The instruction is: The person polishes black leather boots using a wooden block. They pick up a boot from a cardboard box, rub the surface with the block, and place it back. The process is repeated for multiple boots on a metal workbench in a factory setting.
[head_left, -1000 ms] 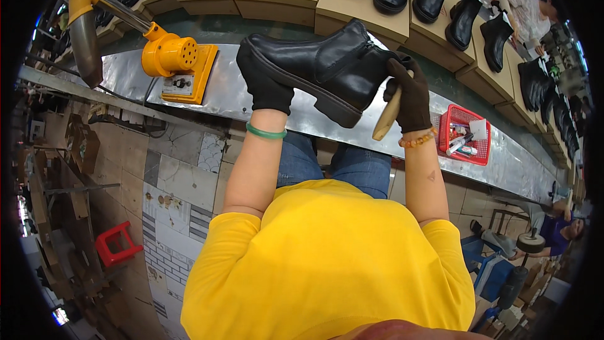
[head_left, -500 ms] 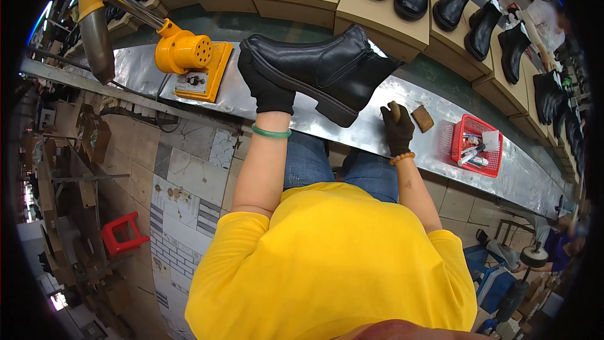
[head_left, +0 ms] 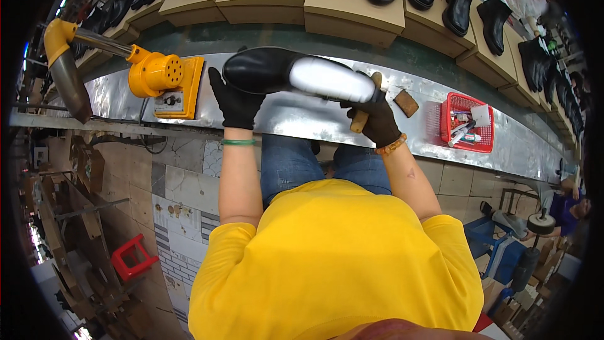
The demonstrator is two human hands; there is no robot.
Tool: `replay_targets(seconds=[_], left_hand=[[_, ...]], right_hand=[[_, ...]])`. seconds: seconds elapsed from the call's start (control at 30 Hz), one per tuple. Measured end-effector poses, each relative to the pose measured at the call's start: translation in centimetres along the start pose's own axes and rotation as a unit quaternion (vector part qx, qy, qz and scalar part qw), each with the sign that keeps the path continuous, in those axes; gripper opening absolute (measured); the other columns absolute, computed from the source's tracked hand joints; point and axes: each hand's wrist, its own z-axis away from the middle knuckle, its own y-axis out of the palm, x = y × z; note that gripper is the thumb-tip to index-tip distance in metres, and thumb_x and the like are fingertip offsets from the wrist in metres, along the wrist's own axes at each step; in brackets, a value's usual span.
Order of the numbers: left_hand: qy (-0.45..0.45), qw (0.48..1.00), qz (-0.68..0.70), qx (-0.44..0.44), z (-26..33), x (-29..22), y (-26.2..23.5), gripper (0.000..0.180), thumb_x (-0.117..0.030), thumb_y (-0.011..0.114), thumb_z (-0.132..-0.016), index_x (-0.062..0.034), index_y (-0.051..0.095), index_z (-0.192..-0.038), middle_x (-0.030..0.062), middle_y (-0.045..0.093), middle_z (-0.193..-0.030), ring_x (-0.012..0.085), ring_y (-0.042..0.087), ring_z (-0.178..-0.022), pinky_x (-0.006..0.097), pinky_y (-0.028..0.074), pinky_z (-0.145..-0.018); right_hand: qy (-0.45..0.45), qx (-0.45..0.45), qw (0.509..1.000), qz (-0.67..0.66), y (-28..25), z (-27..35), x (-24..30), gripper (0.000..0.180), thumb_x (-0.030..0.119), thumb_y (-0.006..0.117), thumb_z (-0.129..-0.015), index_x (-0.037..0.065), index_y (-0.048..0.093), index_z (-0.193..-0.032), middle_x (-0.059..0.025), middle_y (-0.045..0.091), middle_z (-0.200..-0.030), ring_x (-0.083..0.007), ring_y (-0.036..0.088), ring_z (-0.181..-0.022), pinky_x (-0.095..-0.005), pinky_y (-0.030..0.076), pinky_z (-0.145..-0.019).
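A black ankle boot (head_left: pixel 261 68) is held over the metal bench, its toe to the left and its white-lined opening facing up. My left hand (head_left: pixel 239 101), in a black glove, supports the toe end from below; part of its grip is hidden under the boot. At the boot's right end is my right hand (head_left: pixel 379 117), also gloved in black. Its fingers are wrapped round a tan stick-like tool (head_left: pixel 358 121), whose other end shows past the fingers. This hand meets the boot's rim there.
A yellow machine (head_left: pixel 157 75) with a jointed nozzle arm stands left on the metal bench (head_left: pixel 302 124). To the right lie a brown block (head_left: pixel 406 103) and a red basket (head_left: pixel 447 116) of small items. Cardboard boxes (head_left: pixel 352 16) bearing black boots line the far side.
The boot has rolled from side view to opening up. My right hand has risen to the boot's right end with the tan tool; my left hand has shifted under the toe.
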Motion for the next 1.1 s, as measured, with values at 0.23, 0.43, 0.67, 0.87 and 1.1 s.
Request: replay_targets(seconds=[0.23,0.43,0.67,0.87,1.1], left_hand=[[0.069,0.997,-0.005,-0.035,-0.3,1.2,-9.2,0.047,-0.049,0.052,-0.085,-0.0084,0.065,-0.103,0.008,0.065,-0.109,0.0255,0.061,-0.1,0.042,0.047,-0.091],[-0.015,0.998,0.061,-0.03,1.1,4.4,-6.3,0.068,-0.055,0.042,-0.087,-0.0059,0.044,-0.134,0.0152,0.045,-0.138,0.0321,0.042,-0.126,0.043,0.029,-0.109],[-0.02,0.997,0.073,-0.032,1.0,4.8,-7.3,0.058,-0.045,0.049,-0.088,-0.0054,0.047,-0.13,0.0138,0.049,-0.133,0.0291,0.048,-0.12,0.042,0.035,-0.105],[0.066,0.996,0.056,-0.035,-0.2,1.4,-12.4,0.049,-0.036,0.055,-0.089,-0.0049,0.05,-0.127,0.0125,0.053,-0.129,0.0266,0.053,-0.114,0.042,0.039,-0.102],[0.202,0.944,-0.259,0.027,-0.2,0.4,-2.6,0.047,-0.025,0.06,-0.085,0.0007,0.05,-0.123,0.0123,0.059,-0.116,0.0218,0.059,-0.104,0.035,0.046,-0.093]], right_hand=[[-0.029,0.005,0.998,0.053,2.6,0.2,1.1,0.075,0.0,0.059,-0.071,0.002,0.032,-0.14,-0.0117,0.055,-0.113,-0.0165,0.058,-0.08,-0.0287,0.048,-0.073],[-0.025,-0.008,0.995,0.094,4.0,0.7,1.6,0.069,0.002,0.067,-0.072,0.0,0.039,-0.135,-0.0108,0.055,-0.109,-0.016,0.06,-0.077,-0.0289,0.05,-0.069],[-0.03,-0.008,0.99,0.135,5.0,0.6,2.3,0.062,0.003,0.068,-0.073,-0.001,0.044,-0.131,-0.011,0.056,-0.11,-0.016,0.061,-0.077,-0.0287,0.051,-0.069],[-0.011,0.006,0.999,0.049,3.2,0.0,0.8,0.06,0.008,0.065,-0.077,0.002,0.043,-0.132,-0.0117,0.056,-0.115,-0.0181,0.061,-0.082,-0.0304,0.051,-0.072],[0.048,0.037,0.983,-0.176,-0.3,-0.5,-2.8,0.045,0.017,0.05,-0.094,0.004,0.037,-0.135,-0.01,0.053,-0.123,-0.0213,0.055,-0.11,-0.0348,0.045,-0.096]])
